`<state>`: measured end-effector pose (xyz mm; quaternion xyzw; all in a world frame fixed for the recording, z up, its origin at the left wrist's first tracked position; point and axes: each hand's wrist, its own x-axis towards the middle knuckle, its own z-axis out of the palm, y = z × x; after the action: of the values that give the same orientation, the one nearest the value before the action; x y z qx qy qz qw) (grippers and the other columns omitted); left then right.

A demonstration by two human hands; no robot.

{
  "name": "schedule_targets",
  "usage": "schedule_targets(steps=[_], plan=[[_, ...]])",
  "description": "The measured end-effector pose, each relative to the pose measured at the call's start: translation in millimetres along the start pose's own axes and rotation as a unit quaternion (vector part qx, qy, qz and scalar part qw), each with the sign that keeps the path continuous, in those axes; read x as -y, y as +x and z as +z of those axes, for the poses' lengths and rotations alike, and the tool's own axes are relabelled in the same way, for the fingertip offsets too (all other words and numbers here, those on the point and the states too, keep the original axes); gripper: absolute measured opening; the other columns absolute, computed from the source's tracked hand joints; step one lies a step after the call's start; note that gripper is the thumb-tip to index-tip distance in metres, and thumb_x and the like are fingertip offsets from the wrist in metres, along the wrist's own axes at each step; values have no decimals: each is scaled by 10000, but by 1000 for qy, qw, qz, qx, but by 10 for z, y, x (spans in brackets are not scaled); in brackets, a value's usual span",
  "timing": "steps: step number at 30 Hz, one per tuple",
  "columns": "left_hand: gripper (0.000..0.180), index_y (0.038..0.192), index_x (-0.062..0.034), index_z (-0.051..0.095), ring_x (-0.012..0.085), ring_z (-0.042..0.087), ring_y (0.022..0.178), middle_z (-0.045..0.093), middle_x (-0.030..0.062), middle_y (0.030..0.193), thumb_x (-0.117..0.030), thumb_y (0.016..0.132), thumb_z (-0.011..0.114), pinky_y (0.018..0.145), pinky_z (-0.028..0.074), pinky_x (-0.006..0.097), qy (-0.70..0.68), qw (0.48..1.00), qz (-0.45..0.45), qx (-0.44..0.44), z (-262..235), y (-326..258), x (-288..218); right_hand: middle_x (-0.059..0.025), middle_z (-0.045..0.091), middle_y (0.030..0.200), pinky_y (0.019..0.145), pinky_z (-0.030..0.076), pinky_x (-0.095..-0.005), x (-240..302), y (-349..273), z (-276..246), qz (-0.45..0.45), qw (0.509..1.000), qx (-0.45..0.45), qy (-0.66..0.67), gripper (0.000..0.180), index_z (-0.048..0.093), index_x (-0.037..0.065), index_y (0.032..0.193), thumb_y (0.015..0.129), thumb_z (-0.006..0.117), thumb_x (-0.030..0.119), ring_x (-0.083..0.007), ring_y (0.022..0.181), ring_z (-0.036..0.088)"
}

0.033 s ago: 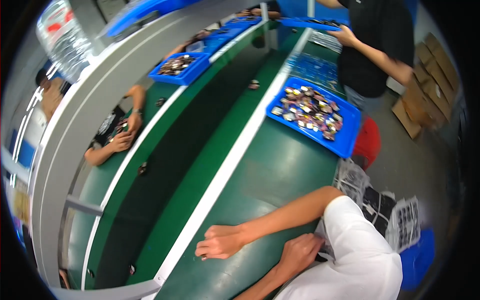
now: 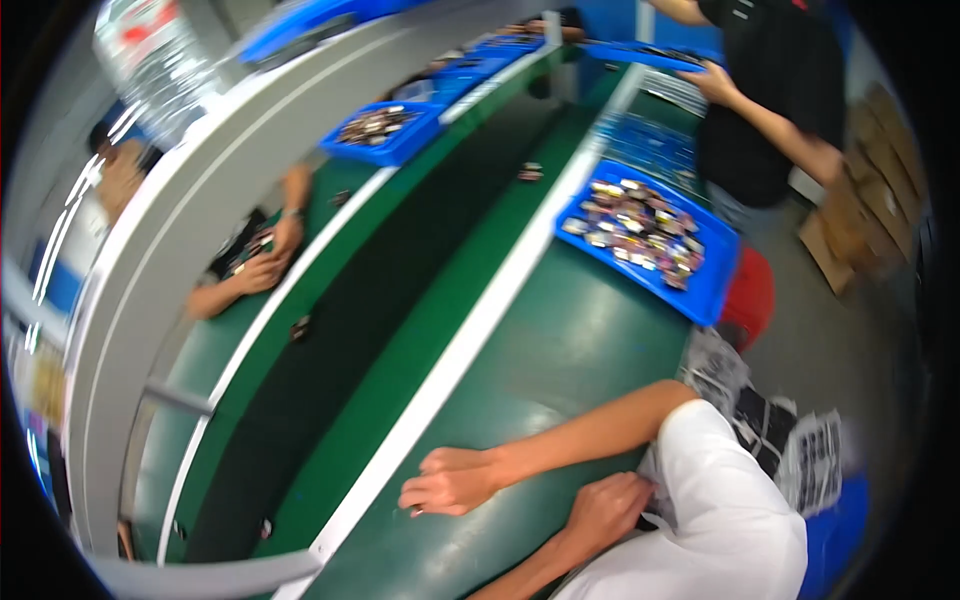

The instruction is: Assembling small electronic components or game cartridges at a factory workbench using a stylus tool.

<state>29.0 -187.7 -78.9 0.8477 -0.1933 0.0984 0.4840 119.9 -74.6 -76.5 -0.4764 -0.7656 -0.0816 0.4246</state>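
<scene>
My right arm reaches leftward from a white sleeve [image 2: 715, 460]. My right hand [image 2: 450, 482] is closed just over the green tabletop [image 2: 540, 370], and the tip of a small dark piece shows under its fingers, too small to name. My left forearm rises from the lower edge and crosses to the right. My left hand [image 2: 608, 512] is curled beside the white sleeve, its fingertips hidden against the cloth. Whatever it pinches, if anything, is out of sight. Farther up the table sits a blue tray [image 2: 705, 300] full of small shiny parts [image 2: 640, 235].
Left of a white rail [image 2: 440, 378] runs a green conveyor belt [image 2: 370, 420] with a few small parts on it. Across it are a co-worker's hands [image 2: 270, 262] and another blue tray [image 2: 395, 153]. A person in black [image 2: 770, 110] stands far right, near a red stool [image 2: 750, 290] and bagged goods [image 2: 765, 425].
The whole scene has shifted slightly rightward in the picture. Both my hands keep nearly the same pose and place over the table.
</scene>
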Motion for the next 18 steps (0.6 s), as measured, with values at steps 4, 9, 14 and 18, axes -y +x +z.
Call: schedule_targets(steps=[4, 9, 14, 18], plan=[[90, 918, -31, 647, 309, 648, 820, 614, 126, 846, -99, 877, 605, 684, 528, 432, 3, 998, 58, -11, 377, -210, 294, 18, 644, 883, 455, 379, -315, -16, -18, 91, -12, 999, 2, -31, 152, 627, 112, 841, 918, 695, 224, -168, 491, 470], [253, 675, -38, 578, 382, 576, 599, 580, 157, 665, -225, 824, 661, 530, 444, 479, -94, 979, 141, -112, 662, -4, 147, -31, 755, 882, 484, 404, -262, 99, 15, -218, 38, 998, -37, 23, 169, 725, 87, 884, 737, 806, 66, -158, 575, 646], [265, 672, -34, 580, 385, 585, 612, 579, 166, 657, -242, 816, 659, 533, 446, 486, -16, 971, 74, -227, 382, -176, 347, -175, 727, 867, 603, 533, -318, 310, 139, -45, 46, 991, 2, 125, 150, 667, -30, 901, 759, 688, -73, -297, 659, 700], [254, 689, -32, 589, 386, 596, 628, 590, 168, 671, -242, 818, 652, 546, 457, 487, 5, 965, 49, -259, 382, -146, 380, -160, 767, 945, 688, 593, -339, 322, 202, -297, 13, 997, 15, 80, 89, 721, -38, 975, 888, 707, -28, -276, 783, 741]])
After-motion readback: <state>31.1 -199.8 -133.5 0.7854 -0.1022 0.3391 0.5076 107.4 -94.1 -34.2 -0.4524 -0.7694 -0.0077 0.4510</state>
